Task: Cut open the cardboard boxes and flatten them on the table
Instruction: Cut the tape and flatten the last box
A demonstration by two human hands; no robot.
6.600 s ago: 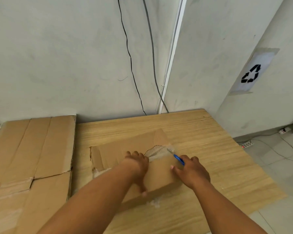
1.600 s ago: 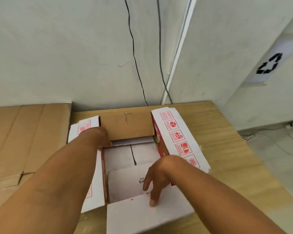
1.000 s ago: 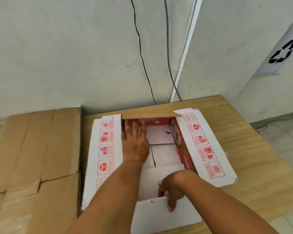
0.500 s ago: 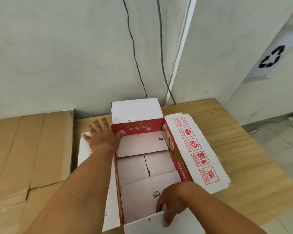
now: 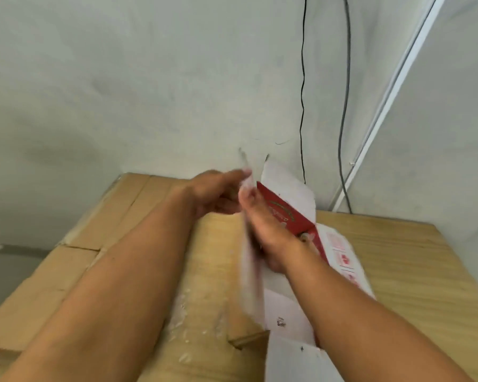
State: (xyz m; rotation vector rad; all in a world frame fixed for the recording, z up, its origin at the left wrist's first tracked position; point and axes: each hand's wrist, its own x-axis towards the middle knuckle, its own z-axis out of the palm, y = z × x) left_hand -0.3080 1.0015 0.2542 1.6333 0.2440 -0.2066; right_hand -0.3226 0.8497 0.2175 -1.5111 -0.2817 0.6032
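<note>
The red-and-white cardboard box (image 5: 287, 213) stands open on the wooden table (image 5: 425, 271), right of centre. Its long left flap (image 5: 250, 271) stands upright, edge-on to me and blurred by motion. My left hand (image 5: 218, 191) is on the flap's outer side, fingers reaching its top edge and seeming to grip it. Inside the box, my right hand (image 5: 262, 227) lies against the flap's inner face. The right flap (image 5: 342, 252), with red symbols, lies folded outward. No cutter is visible.
Flattened brown cardboard (image 5: 108, 216) is stacked at the left, beside the table. A brown sheet (image 5: 210, 285) with pale tape scraps lies under my arms. Two cables (image 5: 302, 106) and a white conduit (image 5: 384, 106) run down the wall behind.
The box's left flap has swung up from lying flat to upright. My right hand left the near flap and went to the left flap. My view has shifted left.
</note>
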